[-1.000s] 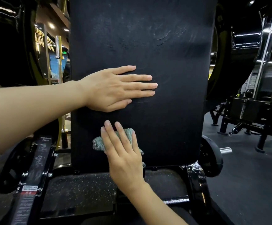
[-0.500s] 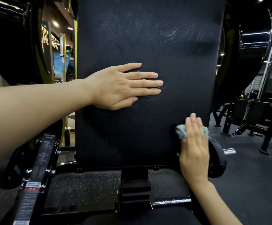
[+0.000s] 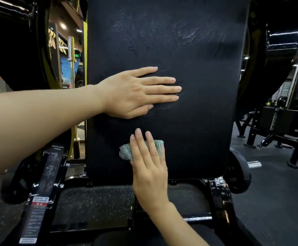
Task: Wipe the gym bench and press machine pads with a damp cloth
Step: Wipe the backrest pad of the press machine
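Observation:
A tall black back pad [image 3: 198, 68] of a shoulder press machine fills the middle of the view, with damp streaks near its top. My left hand [image 3: 135, 91] lies flat against the pad's middle, fingers straight and pointing right. Below it, my right hand [image 3: 148, 164] presses a small teal cloth [image 3: 125, 152] against the lower part of the pad with straight fingers. Most of the cloth is hidden under my fingers; its edges show on both sides.
A black frame post with a "SHOULDER PRESS" instruction label [image 3: 47, 174] stands at lower left. A weight plate [image 3: 238, 173] and chrome peg [image 3: 253, 164] sit at lower right. Another black machine [image 3: 277, 121] stands on the dark floor at far right. Speckled rubber flooring [image 3: 95, 205] lies beneath the pad.
My right hand swept the cloth from the pad's lower middle to its right edge, then back left to the lower middle. My left hand stayed flat on the pad.

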`<state>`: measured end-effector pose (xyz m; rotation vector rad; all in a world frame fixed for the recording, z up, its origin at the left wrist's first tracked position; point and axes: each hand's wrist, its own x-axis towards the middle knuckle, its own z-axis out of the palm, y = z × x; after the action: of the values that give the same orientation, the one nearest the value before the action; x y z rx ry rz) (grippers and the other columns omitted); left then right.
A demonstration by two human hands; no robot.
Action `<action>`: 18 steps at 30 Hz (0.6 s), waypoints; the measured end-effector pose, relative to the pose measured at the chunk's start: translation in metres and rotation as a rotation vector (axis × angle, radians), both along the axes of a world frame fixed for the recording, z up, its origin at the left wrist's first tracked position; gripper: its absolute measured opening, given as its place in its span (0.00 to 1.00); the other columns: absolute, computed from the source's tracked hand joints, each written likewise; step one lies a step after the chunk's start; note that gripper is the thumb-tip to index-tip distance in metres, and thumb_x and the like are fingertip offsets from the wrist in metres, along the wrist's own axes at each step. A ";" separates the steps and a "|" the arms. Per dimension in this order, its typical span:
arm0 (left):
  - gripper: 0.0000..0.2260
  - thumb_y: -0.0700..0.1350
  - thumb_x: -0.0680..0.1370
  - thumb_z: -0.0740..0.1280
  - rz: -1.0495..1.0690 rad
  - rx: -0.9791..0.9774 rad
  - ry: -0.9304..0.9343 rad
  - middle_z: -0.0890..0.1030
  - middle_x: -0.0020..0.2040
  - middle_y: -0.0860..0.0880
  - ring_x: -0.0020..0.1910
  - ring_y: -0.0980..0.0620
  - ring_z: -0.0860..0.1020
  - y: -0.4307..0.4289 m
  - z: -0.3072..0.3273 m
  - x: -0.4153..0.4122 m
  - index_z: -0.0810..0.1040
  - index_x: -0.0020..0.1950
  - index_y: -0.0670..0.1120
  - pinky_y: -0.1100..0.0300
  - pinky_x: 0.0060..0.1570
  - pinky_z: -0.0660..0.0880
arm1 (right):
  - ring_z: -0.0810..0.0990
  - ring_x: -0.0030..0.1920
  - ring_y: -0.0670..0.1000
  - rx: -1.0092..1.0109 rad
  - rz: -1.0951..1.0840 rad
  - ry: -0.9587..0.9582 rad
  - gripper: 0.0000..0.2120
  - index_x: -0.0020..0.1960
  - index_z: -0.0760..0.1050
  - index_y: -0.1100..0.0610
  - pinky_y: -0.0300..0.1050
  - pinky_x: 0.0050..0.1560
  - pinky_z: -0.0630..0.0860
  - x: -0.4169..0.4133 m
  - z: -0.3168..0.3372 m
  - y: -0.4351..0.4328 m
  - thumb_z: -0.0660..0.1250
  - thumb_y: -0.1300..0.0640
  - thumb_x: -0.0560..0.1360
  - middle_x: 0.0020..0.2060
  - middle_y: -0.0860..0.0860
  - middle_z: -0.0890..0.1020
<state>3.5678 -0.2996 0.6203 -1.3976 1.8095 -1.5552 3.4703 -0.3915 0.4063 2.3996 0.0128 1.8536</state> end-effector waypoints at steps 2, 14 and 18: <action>0.26 0.50 0.82 0.47 0.006 -0.001 0.000 0.55 0.81 0.51 0.80 0.50 0.52 0.001 0.000 -0.001 0.55 0.81 0.50 0.46 0.78 0.49 | 0.56 0.79 0.51 -0.058 -0.030 0.040 0.26 0.78 0.58 0.57 0.54 0.78 0.53 -0.008 0.003 -0.013 0.58 0.61 0.81 0.78 0.51 0.62; 0.26 0.49 0.82 0.48 -0.013 -0.021 0.004 0.57 0.81 0.52 0.80 0.51 0.54 0.000 -0.002 -0.001 0.56 0.81 0.50 0.48 0.78 0.48 | 0.56 0.79 0.57 0.273 -0.099 -0.138 0.22 0.77 0.60 0.63 0.59 0.78 0.53 -0.039 0.017 -0.076 0.48 0.57 0.85 0.77 0.58 0.63; 0.26 0.50 0.82 0.48 -0.013 -0.018 0.010 0.57 0.81 0.52 0.80 0.51 0.54 0.000 -0.002 -0.001 0.56 0.81 0.50 0.47 0.78 0.49 | 0.58 0.79 0.58 0.196 -0.057 -0.121 0.22 0.76 0.63 0.63 0.60 0.77 0.56 -0.022 0.011 -0.043 0.53 0.61 0.83 0.77 0.57 0.63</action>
<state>3.5671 -0.2996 0.6184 -1.4069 1.8176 -1.5778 3.4480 -0.4341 0.4171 2.3752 -0.2566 2.0569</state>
